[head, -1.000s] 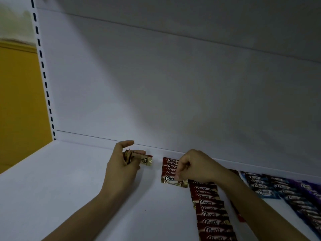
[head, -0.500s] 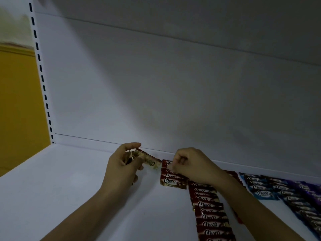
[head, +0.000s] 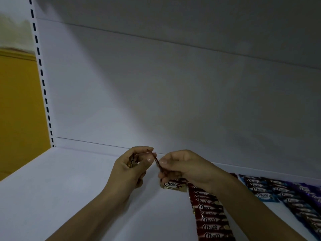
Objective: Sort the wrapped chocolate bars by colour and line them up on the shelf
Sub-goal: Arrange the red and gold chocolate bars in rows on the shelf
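The white metal shelf [head: 52, 197] carries a row of red foil-wrapped chocolate bars [head: 210, 214] at near right, with blue-wrapped bars [head: 258, 188] and purple-wrapped bars [head: 305, 197] farther right. The left hand [head: 129, 168] grips a bundle of gold-brown bars [head: 132, 161]. The right hand [head: 187, 166], which was on the red row earlier, now shares a pinch on one edge-on brown-wrapped bar [head: 157, 161].

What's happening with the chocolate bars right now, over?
Left hand grips spare bars. Right hand pinches one bar, edge-on. Red row lies below. Nothing blocking.

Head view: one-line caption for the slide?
Left hand and right hand pinch a wrapped chocolate bar above the red Choco row on the shelf; blue row and purple row further right.
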